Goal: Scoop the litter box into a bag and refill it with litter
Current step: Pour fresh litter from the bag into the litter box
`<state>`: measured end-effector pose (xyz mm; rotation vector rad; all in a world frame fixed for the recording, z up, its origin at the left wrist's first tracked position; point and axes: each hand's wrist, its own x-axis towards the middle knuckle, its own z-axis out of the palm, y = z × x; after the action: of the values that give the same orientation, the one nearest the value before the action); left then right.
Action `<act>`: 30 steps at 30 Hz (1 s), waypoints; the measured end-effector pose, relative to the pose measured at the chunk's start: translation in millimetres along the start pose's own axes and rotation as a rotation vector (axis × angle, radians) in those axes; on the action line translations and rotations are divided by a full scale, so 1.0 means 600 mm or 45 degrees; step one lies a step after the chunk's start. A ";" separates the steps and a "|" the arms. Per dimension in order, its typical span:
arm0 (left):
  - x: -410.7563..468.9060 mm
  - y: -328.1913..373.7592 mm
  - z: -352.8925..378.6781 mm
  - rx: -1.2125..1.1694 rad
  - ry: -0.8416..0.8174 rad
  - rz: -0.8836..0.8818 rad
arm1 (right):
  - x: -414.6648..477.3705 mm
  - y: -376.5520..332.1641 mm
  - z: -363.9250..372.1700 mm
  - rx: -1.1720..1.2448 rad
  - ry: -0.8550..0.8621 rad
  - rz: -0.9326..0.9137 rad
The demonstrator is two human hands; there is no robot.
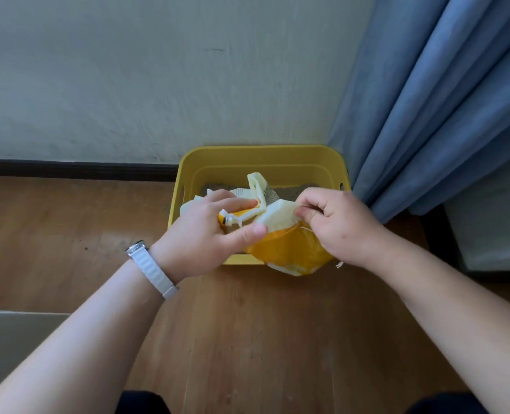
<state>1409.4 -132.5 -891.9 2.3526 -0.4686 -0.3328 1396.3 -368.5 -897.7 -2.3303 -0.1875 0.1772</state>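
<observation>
Two bare hands meet over a yellow litter box [188, 162] on a wooden floor [247, 339]. The left hand [206, 231], with a white watch band [153, 268] on its wrist, is closed on the pale top edge of an orange and cream bag [289, 249]. The right hand [340, 222] pinches the same edge just beside it, fingers curled tight. The bag sits on the box's near rim, bulging toward the viewer. Grey litter [295, 191] shows along the far inside of the box. A pale wall [158, 70] stands behind; blue curtains [441, 100] hang to the right. The hands appear to be pulling the bag's mouth open. Doing this well likely means drawing both hands apart evenly while keeping the bag upright, so nothing spills onto the floor.
</observation>
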 end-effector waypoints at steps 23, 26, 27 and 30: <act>0.035 0.029 -0.007 -0.147 0.098 -0.221 | -0.006 0.013 -0.050 -0.290 -0.124 0.262; 0.044 0.033 -0.014 -0.291 0.093 -0.251 | -0.008 0.032 -0.062 -0.085 0.027 0.280; 0.046 0.035 -0.014 -0.318 0.090 -0.253 | -0.009 0.039 -0.063 0.032 0.063 0.276; 0.058 0.050 -0.010 -0.353 0.077 -0.242 | -0.016 0.057 -0.063 0.528 0.139 0.314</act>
<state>1435.9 -164.5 -870.7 2.1321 -0.1576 -0.3876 1396.6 -420.2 -895.7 -1.9356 0.1780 0.1901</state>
